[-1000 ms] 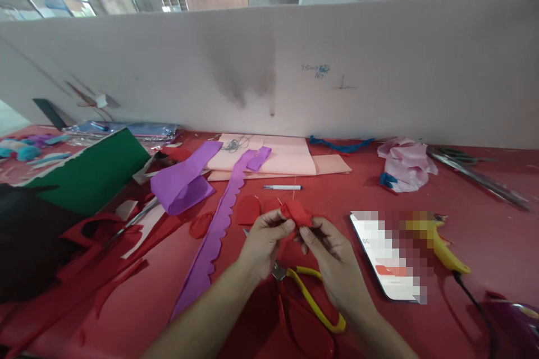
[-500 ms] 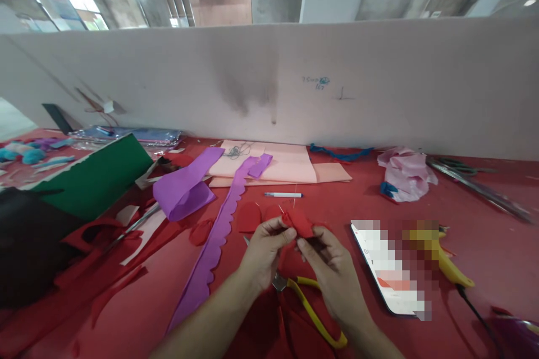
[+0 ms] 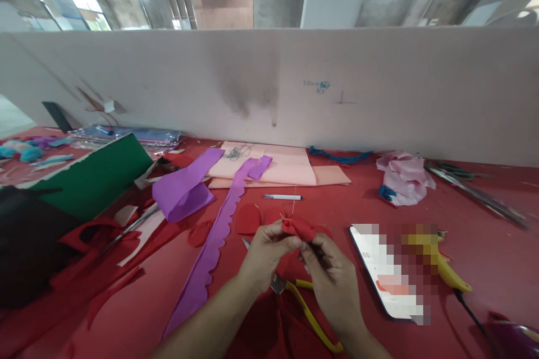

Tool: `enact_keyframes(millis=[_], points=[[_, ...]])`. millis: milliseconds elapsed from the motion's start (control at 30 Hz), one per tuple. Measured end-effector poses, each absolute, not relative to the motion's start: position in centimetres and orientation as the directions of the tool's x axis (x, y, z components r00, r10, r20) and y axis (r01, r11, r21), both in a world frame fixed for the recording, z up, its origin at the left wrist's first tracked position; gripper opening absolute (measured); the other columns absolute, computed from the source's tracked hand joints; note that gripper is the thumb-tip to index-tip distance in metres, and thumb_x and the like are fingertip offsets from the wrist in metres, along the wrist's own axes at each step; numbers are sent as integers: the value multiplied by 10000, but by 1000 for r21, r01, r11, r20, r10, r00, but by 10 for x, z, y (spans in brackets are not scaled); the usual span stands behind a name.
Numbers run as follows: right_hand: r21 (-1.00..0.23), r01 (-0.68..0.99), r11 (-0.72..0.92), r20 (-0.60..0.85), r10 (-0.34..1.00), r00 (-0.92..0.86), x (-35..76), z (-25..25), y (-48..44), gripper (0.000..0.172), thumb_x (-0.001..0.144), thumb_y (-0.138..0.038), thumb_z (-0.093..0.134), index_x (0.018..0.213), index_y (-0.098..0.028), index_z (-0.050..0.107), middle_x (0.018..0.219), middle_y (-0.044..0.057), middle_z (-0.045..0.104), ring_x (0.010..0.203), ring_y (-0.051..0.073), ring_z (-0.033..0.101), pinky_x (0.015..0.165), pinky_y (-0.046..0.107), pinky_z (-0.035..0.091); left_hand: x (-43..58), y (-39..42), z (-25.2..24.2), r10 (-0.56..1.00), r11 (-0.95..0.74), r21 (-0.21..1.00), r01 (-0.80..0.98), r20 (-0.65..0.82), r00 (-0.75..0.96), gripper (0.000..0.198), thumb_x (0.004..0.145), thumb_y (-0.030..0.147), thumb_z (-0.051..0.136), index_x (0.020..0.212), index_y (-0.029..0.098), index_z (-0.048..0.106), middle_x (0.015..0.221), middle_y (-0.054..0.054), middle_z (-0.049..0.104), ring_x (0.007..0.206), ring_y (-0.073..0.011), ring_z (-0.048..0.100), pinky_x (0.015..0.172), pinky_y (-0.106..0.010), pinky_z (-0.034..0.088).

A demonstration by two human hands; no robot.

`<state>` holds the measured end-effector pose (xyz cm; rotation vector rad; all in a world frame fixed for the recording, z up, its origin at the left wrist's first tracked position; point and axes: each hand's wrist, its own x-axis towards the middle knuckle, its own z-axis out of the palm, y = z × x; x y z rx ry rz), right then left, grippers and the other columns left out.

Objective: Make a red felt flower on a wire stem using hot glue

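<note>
phone (image 3: 385,269) right, scissors (image 3: 309,314) below hands

A craft workshop in a bare industrial hall, to judge by the clutter. Red-covered table (image 3: 484,235) backed by a plain pale partition (image 3: 379,95), with raw concrete pillars and ceiling lights beyond that partition. Strewn in front of the partition: purple scalloped strip (image 3: 210,247), green sheet (image 3: 96,176), peach sheets (image 3: 286,165), red cut-out pieces (image 3: 248,219). Yellow-handled scissors (image 3: 311,320) near the table's front edge; yellow glue gun (image 3: 446,272) further right; white pen (image 3: 283,197) just before the peach sheets.
</note>
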<state>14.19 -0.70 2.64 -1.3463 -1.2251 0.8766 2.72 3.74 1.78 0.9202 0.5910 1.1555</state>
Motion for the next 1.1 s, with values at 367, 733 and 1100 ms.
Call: enact_keyframes(millis=[367, 733, 1100], points=[[-939, 293, 179, 248, 943, 221, 143, 28, -9, 120, 836, -287, 546, 794, -201, 619, 709, 15, 594, 633, 153, 546, 600, 250, 438, 19, 42, 28, 921, 112, 889, -444, 75, 383, 172, 659, 190, 726, 829, 163, 737, 804, -59, 685, 780, -188, 604, 798, -319, 446], [-976, 195, 95, 135, 971, 200, 142, 28, -7, 128, 823, -315, 572, 828, -206, 638, 714, 16, 614, 651, 168, 560, 609, 257, 434, 11, 46, 32, 935, -3, 940, -340, 124, 333, 110, 643, 193, 735, 749, 165, 728, 772, -49, 642, 785, -185, 572, 767, -307, 444], [-982, -184, -41, -62, 993, 105, 147, 14, 1, 175, 770, -316, 660, 914, -220, 680, 740, -7, 618, 682, 142, 523, 637, 250, 414, 13, 44, 28, 930, 4, 944, -329, 118, 349, 121, 677, 234, 717, 783, 182, 745, 825, -61, 641, 828, -193, 581, 756, -299, 450]])
